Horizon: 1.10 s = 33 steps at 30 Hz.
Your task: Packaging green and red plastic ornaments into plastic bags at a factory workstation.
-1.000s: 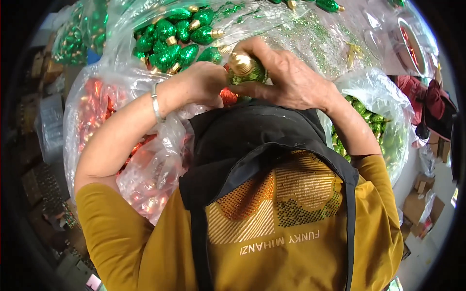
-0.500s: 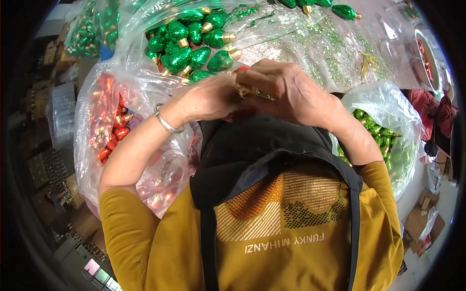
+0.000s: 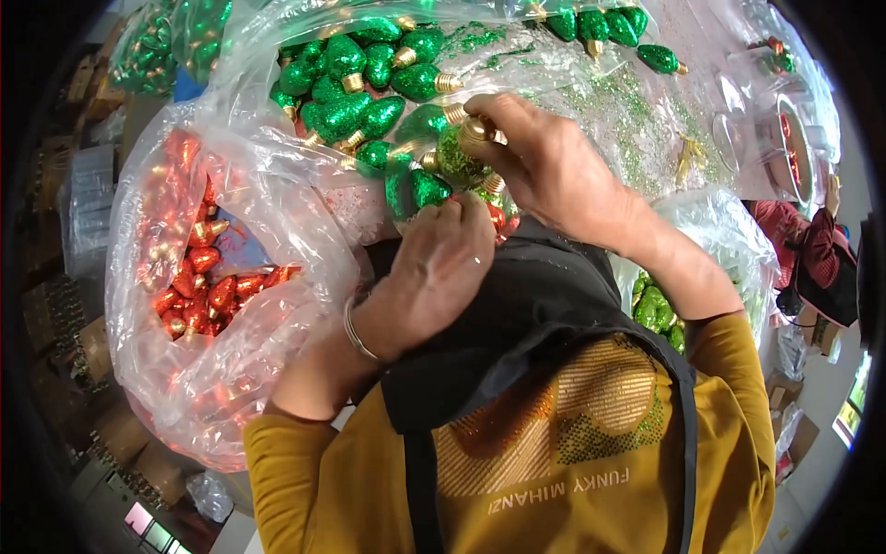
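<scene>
My right hand pinches the gold cap of a light green glitter bulb ornament, its body tilted toward the left. Closed fingers of my left hand meet just below it; what they grip is hidden. Between and beyond the hands sits a cluster with a dark green bulb and a red bulb. Something clear, perhaps plastic, seems to surround part of this cluster. A heap of dark green glitter bulbs with gold caps lies just beyond, to the left.
At left an open clear bag holds red bulbs; at right another bag holds light green bulbs. More dark green bulbs lie at the back. Green glitter covers the table. A white bowl with red contents stands far right.
My hands have parted: the left has dropped nearer to me, while the right still reaches over the table's edge. The light green bulb and the cluster have come into view between them.
</scene>
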Each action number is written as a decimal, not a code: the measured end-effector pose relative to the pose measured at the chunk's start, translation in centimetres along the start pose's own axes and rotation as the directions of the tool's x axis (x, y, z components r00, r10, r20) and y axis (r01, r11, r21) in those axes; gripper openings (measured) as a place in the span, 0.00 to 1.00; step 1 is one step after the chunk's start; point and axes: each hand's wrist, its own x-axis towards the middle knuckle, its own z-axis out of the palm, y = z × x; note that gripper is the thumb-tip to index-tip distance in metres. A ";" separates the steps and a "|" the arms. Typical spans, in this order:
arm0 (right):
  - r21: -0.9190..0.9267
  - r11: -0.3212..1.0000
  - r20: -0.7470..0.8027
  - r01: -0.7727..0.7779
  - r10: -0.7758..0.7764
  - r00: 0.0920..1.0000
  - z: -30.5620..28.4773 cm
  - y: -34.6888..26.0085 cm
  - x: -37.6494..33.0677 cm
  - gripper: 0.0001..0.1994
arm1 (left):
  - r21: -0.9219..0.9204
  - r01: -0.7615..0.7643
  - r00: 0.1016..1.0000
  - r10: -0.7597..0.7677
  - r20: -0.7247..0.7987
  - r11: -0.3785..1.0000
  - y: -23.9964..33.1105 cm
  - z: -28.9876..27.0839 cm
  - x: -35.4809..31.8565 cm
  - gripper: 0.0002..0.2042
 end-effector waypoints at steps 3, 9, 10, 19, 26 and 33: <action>0.176 0.984 0.013 -0.012 0.010 1.000 0.3 -0.5 0.8 0.07 | 0.052 -0.024 0.999 0.026 -0.041 0.998 0.6 0.1 -0.1 0.06; -0.028 0.970 0.165 0.241 -0.233 0.958 1.0 -1.7 0.5 0.11 | 0.056 0.008 0.982 0.003 -0.187 0.998 1.0 1.9 -1.5 0.05; -0.050 0.950 0.132 0.308 -0.300 0.945 1.2 -1.8 0.7 0.11 | 0.056 0.001 0.982 0.010 -0.188 0.998 0.8 2.1 -1.5 0.05; -0.181 0.983 0.273 -0.034 0.084 0.958 3.6 -2.2 1.4 0.15 | -0.087 -0.066 0.996 0.061 -0.068 0.994 -0.6 0.4 -2.2 0.10; -0.362 0.861 0.510 0.358 -0.139 0.849 4.4 0.2 3.2 0.13 | -0.047 -0.005 0.980 -0.005 -0.199 0.999 -0.5 0.8 -0.9 0.10; -0.083 0.952 0.501 0.294 -0.215 0.838 3.5 0.0 2.8 0.14 | -0.412 -0.044 0.948 -0.092 -0.305 0.910 -2.0 2.1 -0.3 0.09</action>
